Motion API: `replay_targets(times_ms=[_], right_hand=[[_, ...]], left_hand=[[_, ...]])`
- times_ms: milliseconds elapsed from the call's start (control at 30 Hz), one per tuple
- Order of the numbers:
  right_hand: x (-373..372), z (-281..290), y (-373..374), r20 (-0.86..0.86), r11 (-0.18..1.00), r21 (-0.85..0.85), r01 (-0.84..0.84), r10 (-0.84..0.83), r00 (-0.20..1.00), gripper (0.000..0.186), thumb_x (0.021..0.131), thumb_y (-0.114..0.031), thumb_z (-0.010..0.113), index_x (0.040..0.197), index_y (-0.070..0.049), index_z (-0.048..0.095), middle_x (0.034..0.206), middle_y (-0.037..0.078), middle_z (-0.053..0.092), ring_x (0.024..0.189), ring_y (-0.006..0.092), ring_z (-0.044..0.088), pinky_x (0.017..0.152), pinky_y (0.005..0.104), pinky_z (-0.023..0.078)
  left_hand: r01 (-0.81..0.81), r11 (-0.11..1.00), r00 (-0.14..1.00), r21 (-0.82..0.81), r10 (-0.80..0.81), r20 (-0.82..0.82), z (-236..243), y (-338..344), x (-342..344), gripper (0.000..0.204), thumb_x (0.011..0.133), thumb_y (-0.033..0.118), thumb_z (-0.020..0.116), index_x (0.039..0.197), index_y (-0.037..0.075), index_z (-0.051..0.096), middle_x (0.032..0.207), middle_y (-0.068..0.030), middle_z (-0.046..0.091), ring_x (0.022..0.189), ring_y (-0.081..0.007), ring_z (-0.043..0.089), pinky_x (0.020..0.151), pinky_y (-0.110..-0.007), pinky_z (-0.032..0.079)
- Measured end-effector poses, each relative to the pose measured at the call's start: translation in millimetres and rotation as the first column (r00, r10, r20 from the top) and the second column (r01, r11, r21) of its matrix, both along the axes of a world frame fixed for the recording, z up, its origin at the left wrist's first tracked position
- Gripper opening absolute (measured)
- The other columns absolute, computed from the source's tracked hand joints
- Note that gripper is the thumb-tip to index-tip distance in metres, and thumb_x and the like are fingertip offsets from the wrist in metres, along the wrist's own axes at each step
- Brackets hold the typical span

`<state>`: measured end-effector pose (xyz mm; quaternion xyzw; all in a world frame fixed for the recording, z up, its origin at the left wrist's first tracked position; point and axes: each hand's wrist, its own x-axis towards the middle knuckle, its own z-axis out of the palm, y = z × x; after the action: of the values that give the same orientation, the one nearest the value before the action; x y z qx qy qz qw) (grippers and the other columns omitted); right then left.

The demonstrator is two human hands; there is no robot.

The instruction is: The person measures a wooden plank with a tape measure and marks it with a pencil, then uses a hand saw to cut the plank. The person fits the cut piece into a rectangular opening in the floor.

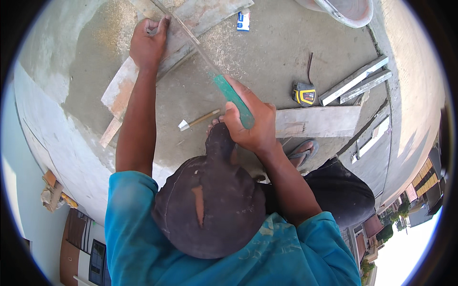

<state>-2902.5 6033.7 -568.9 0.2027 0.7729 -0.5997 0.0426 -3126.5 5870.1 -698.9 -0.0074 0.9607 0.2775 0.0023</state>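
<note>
My right hand is wrapped round the green handle of a handsaw. The saw's narrow blade runs up and left across a worn wooden board lying on the floor. At the board's far left edge, close to the blade, my left hand is closed with its fingers curled and its thumb toward the blade. Its fingertips are partly hidden. Pale sawdust is scattered beside the cut. My bent knee, in dark torn trousers, is below the saw handle.
A hammer-like tool with a wooden handle lies near my foot. To the right are a yellow-and-black tape measure, two short bars and a flat plank. A blue-and-white packet and a pale basin are farther off.
</note>
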Motion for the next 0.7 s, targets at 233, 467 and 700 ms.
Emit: replay_targets(times_ms=[233, 467, 700], right_hand=[[33, 15, 4, -0.046, 0.997, 0.051, 0.057, -0.055, 0.997, 0.046, 0.085, -0.011, 0.060, 0.129, 0.003, 0.059, 0.099, 0.019, 0.072, 0.079, 0.0306, 0.073, 0.076, 0.0350, 0.056], [34, 6, -3, -0.141, 0.995, 0.084, 0.056, -0.044, 0.989, 0.044, 0.087, -0.012, 0.059, 0.127, 0.007, 0.059, 0.100, 0.019, 0.073, 0.082, 0.0276, 0.074, 0.078, 0.0329, 0.057], [-10, -9, -2, -0.074, 0.997, 0.068, 0.020, -0.015, 0.997, 0.046, 0.086, -0.011, 0.061, 0.129, 0.004, 0.059, 0.103, 0.022, 0.072, 0.082, 0.0293, 0.074, 0.078, 0.0337, 0.057]], left_hand=[[0.039, 0.999, 0.998, 0.012, -0.038, -0.040, 1, 4, 6, 0.044, 0.080, 0.054, 0.077, 0.074, 0.012, 0.063, 0.087, -0.0021, 0.068, 0.078, -0.0256, 0.065, 0.069, -0.036, 0.050], [0.027, 0.998, 0.996, 0.063, -0.022, -0.083, 4, 5, 0, 0.043, 0.084, 0.050, 0.075, 0.072, 0.011, 0.060, 0.084, -0.0012, 0.064, 0.072, -0.0257, 0.061, 0.067, -0.037, 0.047], [0.051, 0.998, 0.993, 0.025, -0.048, -0.103, 1, 3, -2, 0.044, 0.084, 0.052, 0.074, 0.072, 0.012, 0.061, 0.086, -0.0013, 0.064, 0.074, -0.0267, 0.061, 0.067, -0.038, 0.047]])
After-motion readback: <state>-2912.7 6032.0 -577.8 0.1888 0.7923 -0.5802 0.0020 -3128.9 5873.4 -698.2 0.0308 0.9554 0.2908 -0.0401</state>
